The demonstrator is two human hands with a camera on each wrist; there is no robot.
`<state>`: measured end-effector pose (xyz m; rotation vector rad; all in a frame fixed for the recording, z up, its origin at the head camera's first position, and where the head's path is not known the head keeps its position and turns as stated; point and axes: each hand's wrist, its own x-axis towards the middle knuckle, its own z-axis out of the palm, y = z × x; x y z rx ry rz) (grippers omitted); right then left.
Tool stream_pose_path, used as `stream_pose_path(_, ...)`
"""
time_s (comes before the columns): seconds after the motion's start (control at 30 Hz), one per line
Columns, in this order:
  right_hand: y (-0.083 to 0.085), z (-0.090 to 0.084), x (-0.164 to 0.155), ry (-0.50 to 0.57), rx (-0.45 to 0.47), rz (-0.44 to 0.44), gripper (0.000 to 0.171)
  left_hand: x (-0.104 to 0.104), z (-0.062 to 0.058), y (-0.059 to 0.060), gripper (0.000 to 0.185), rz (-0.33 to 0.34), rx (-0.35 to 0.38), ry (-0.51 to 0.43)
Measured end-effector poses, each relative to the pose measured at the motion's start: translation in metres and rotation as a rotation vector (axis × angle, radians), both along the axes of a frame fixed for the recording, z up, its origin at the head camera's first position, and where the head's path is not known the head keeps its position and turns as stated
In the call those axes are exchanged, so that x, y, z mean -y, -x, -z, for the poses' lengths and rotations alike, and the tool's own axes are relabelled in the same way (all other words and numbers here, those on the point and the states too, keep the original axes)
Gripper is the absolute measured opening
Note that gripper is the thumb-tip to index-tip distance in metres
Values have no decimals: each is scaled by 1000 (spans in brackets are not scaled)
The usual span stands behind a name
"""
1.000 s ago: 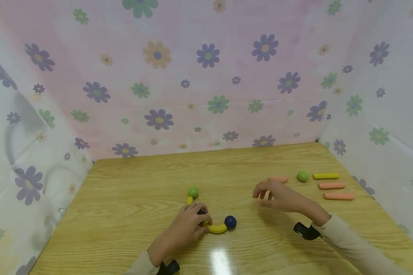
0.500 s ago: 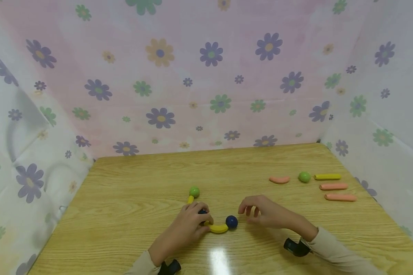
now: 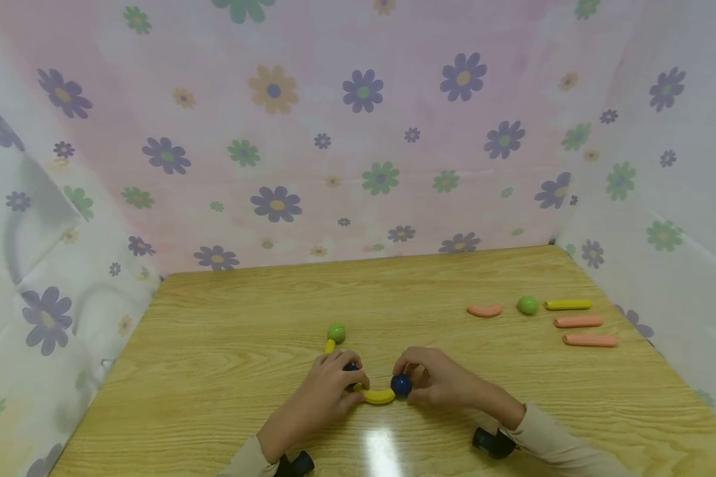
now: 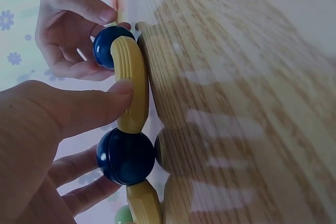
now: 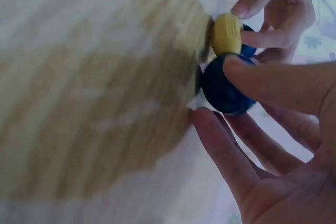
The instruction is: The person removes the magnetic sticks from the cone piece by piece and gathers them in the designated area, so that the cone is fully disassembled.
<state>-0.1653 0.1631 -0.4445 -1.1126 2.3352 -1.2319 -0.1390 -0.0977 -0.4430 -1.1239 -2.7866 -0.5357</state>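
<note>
A chain of toy pieces lies on the wooden table: a green ball (image 3: 336,332), a short yellow rod (image 3: 329,346) partly covered, a dark blue ball (image 4: 125,157), a curved yellow rod (image 3: 378,396) and a second dark blue ball (image 3: 401,385) at the right end. My left hand (image 3: 325,384) holds the curved rod near its left end, thumb on its ribbed side, other fingers around the first blue ball. With thumb and fingers on either side, my right hand (image 3: 444,381) grips the end blue ball; the thumb lies on it in the right wrist view.
Toward the right of the table (image 3: 244,311) lie a curved pink rod (image 3: 484,311), a green ball (image 3: 528,305), a straight yellow rod (image 3: 568,305) and two straight pink rods (image 3: 579,322). Flowered cloth (image 3: 310,159) surrounds the table at the back and sides.
My right hand has come left and toward me, away from the curved pink rod, and has taken hold of the end blue ball. My left hand has stayed in place on the chain.
</note>
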Motion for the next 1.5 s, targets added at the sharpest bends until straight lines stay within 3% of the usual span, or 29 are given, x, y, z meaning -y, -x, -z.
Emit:
stream_pose_path(0.17,-4,3,4,29,-11,35,37,0,1,-2,8,-13,26,-13)
stream_pose_path(0.7,-4,3,4,108,156,33,35,-4,-2,-2,9,-48,48,-41)
stream_pose_path(1.13,-4,5,2,113,63,56,33,-6,-2,-2,12,-26,19,-53)
stream_pose_path(1.33,-2,5,-10,87,-37,102,33,-5,-3,-2,12,-18,12,-56)
stream_pose_path(1.5,-3,2,-24,74,-18,129,31,-2,-2,-2,14,-23,14,-41)
